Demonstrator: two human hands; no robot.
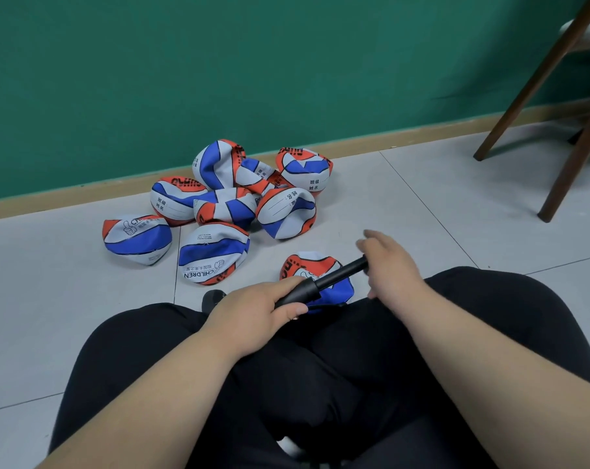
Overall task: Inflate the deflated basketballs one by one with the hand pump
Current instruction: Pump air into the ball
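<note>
- The left hand (253, 308) gripped the black pump (320, 282), hiding its body.
- The right hand (391, 262) closed over the handle end.
- A crumpled ball (307, 267) lay partly hidden behind.

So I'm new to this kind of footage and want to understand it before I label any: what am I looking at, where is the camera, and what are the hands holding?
There is no machine here. The camera sits on a person's head and looks forward and down, so you see their own arms and dark-trousered knees as they sit.

The left hand grips the body of a black hand pump. The right hand is at the pump's far end, at its handle; whether it is closed around it I cannot tell.

Just beyond the knees lies one deflated basketball, red, white and blue, under the pump. Whether the pump is connected to it is hidden.

Farther off, a pile of flat balls of the same kind lies on the grey tiled floor by a green wall. At right stand wooden chair legs.
</note>
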